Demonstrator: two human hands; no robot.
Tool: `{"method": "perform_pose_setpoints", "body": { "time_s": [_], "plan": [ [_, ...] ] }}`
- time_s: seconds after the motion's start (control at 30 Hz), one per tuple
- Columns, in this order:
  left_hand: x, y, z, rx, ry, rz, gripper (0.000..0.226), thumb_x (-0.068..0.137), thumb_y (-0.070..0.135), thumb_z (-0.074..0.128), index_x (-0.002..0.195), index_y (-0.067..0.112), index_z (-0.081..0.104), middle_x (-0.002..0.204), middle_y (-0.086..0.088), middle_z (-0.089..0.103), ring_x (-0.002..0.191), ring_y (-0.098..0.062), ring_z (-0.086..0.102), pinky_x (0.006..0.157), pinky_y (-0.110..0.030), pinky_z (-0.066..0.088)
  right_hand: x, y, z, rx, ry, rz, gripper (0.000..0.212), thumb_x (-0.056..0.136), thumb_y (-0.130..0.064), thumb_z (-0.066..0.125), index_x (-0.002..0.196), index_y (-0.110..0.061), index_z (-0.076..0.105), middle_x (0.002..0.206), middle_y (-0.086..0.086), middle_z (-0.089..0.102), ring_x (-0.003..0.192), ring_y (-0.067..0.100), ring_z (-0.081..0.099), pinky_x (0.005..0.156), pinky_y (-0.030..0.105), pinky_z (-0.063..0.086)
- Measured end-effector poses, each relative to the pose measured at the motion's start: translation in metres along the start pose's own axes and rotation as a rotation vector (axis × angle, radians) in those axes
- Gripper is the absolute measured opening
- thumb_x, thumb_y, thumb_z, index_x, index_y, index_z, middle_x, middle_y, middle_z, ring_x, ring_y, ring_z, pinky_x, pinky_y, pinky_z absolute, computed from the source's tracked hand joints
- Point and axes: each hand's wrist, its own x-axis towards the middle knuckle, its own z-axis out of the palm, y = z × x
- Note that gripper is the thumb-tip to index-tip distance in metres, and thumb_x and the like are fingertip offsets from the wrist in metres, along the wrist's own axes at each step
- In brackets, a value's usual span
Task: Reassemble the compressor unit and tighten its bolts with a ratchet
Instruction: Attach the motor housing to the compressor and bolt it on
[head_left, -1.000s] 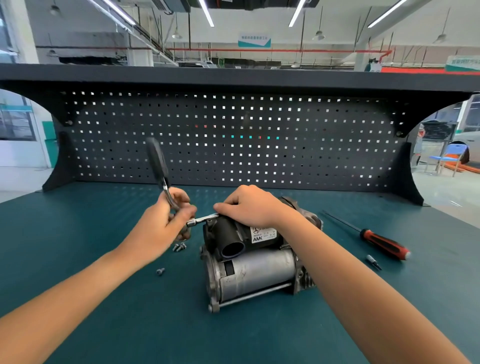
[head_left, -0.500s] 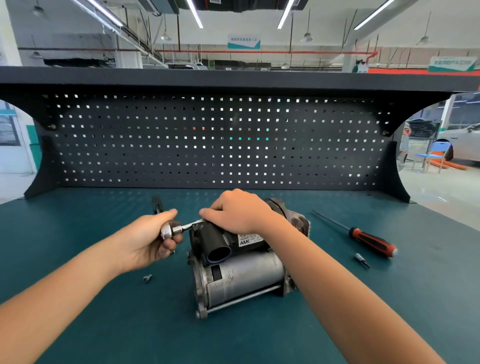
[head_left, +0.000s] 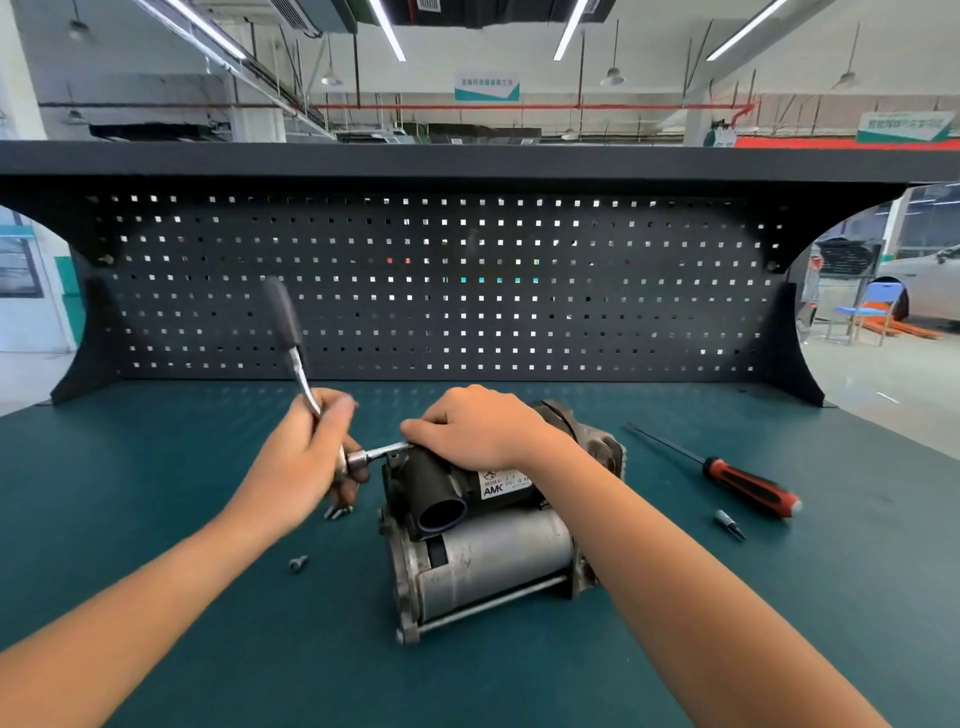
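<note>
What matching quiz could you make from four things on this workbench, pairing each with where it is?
1 ratchet
2 compressor
3 screwdriver
4 loose bolt

A lying right of the compressor
B gripped by the left hand
C held under the right hand
D lying left of the compressor

Pairs: 1-B, 2-C, 3-A, 4-D

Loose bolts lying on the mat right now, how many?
2 for sure: a lone bolt on the mat beside the left forearm, and a second bolt at the lower edge of the left hand, blurred, possibly a pair. The hand may hide more.
</note>
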Motion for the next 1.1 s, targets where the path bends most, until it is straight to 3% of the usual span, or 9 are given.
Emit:
{"method": "perform_pose_setpoints", "body": {
  "time_s": [0.07, 0.13, 0.23, 0.37, 0.53, 0.63, 0.83, 1.0, 1.1],
  "plan": [
    [0.011, 0.012, 0.003, -0.394, -0.117, -0.567, 0.032, 0.097, 0.038, 0.038, 0.086, 0.01, 0.049, 0.042, -0.004, 0.053, 0.025, -0.008, 0.039, 0.027, -0.013, 0.03, 0.0, 0.001, 0.001, -0.001, 0.035, -0.011, 0.051, 0.093, -0.046, 0.041, 0.052, -0.016, 0.031, 0.049, -0.002, 0.038, 0.051, 0.016, 0.04, 0.052, 0.026, 0.029],
    [0.01, 0.015, 0.001, -0.624, -0.202, -0.834, 0.037, 0.096, 0.035, 0.041, 0.076, 0.005, 0.047, 0.043, -0.004, 0.05, 0.023, -0.004, 0.035, 0.024, -0.009, 0.028, 0.001, 0.001, 0.003, -0.014, 0.029, -0.009, 0.051, 0.092, -0.045, 0.042, 0.051, -0.016, 0.03, 0.049, -0.002, 0.036, 0.051, 0.018, 0.038, 0.052, 0.026, 0.031],
    [0.006, 0.012, -0.002, -0.515, -0.251, -0.677, 0.024, 0.096, 0.029, 0.044, 0.087, 0.008, 0.051, 0.047, -0.005, 0.055, 0.029, -0.006, 0.041, 0.029, -0.012, 0.035, 0.003, 0.001, 0.001, -0.01, 0.003, 0.003, 0.05, 0.092, -0.044, 0.043, 0.052, -0.016, 0.031, 0.049, -0.002, 0.037, 0.051, 0.018, 0.038, 0.052, 0.024, 0.032],
    [0.002, 0.011, -0.011, -0.003, -0.173, -0.12, 0.019, 0.096, 0.028, 0.046, 0.114, 0.025, 0.049, 0.07, 0.002, 0.067, 0.047, -0.002, 0.059, 0.045, -0.012, 0.044, 0.005, 0.001, -0.002, 0.005, -0.038, 0.014, 0.045, 0.094, -0.045, 0.042, 0.059, -0.016, 0.042, 0.055, 0.0, 0.043, 0.056, 0.018, 0.043, 0.052, 0.024, 0.032],
    [-0.011, 0.004, -0.026, 0.392, -0.271, 0.438, 0.017, 0.087, 0.055, 0.045, 0.101, 0.047, 0.047, 0.089, 0.019, 0.064, 0.075, -0.003, 0.06, 0.07, -0.011, 0.04, 0.005, 0.003, -0.002, 0.012, -0.026, 0.043, 0.053, 0.092, -0.047, 0.044, 0.051, -0.015, 0.031, 0.048, -0.004, 0.037, 0.05, 0.014, 0.038, 0.052, 0.027, 0.031],
    [-0.012, 0.007, -0.019, 0.39, -0.195, 0.375, 0.023, 0.091, 0.051, 0.037, 0.097, 0.034, 0.05, 0.071, 0.01, 0.063, 0.065, -0.007, 0.061, 0.063, -0.017, 0.044, 0.003, 0.003, -0.001, -0.014, -0.016, 0.032, 0.052, 0.092, -0.048, 0.043, 0.053, -0.015, 0.032, 0.048, -0.004, 0.037, 0.05, 0.013, 0.039, 0.052, 0.026, 0.029],
    [0.005, 0.023, -0.005, -0.45, -0.287, -0.676, 0.027, 0.096, 0.039, 0.039, 0.087, 0.015, 0.047, 0.043, 0.002, 0.048, 0.027, -0.005, 0.034, 0.03, -0.012, 0.031, 0.001, 0.002, -0.002, 0.008, 0.011, 0.01, 0.053, 0.092, -0.047, 0.044, 0.052, -0.015, 0.03, 0.045, -0.004, 0.033, 0.046, 0.013, 0.033, 0.049, 0.026, 0.029],
    [0.0, 0.015, -0.01, -0.324, -0.369, -0.447, 0.003, 0.095, 0.024, 0.046, 0.094, 0.022, 0.045, 0.048, 0.003, 0.054, 0.037, -0.008, 0.043, 0.04, -0.018, 0.038, 0.003, 0.002, -0.001, -0.014, -0.014, 0.023, 0.052, 0.092, -0.047, 0.044, 0.052, -0.016, 0.034, 0.045, -0.004, 0.036, 0.047, 0.013, 0.037, 0.049, 0.025, 0.03],
    [-0.003, 0.005, -0.017, 0.018, -0.342, -0.068, 0.03, 0.093, 0.022, 0.05, 0.111, 0.042, 0.036, 0.064, 0.008, 0.066, 0.058, -0.012, 0.06, 0.061, -0.029, 0.05, 0.004, 0.002, -0.002, -0.011, -0.036, 0.023, 0.049, 0.092, -0.047, 0.044, 0.054, -0.016, 0.037, 0.048, -0.005, 0.039, 0.049, 0.013, 0.039, 0.05, 0.025, 0.031]
  ]
}}
